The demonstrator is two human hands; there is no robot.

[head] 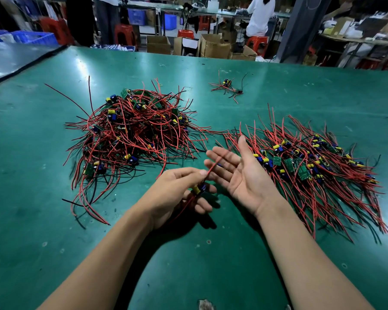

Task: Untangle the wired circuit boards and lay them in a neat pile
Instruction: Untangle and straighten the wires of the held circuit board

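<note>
Pinching one wired board (198, 189), left hand (177, 193) beside splayed right hand (240, 175) (three heaps (130, 130) (311, 166) (227, 86) on table (54, 220)).

On the table (211, 265) before me: tangled heap (130, 130) at left, laid-out pile (311, 166) at right, small cluster (227, 87) behind them; between the two, a wired board (197, 189) in my left hand (177, 193).

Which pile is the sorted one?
The right pile: wires run parallel, boards in a row. The left heap is a knotted mound; the far cluster holds few.
</note>
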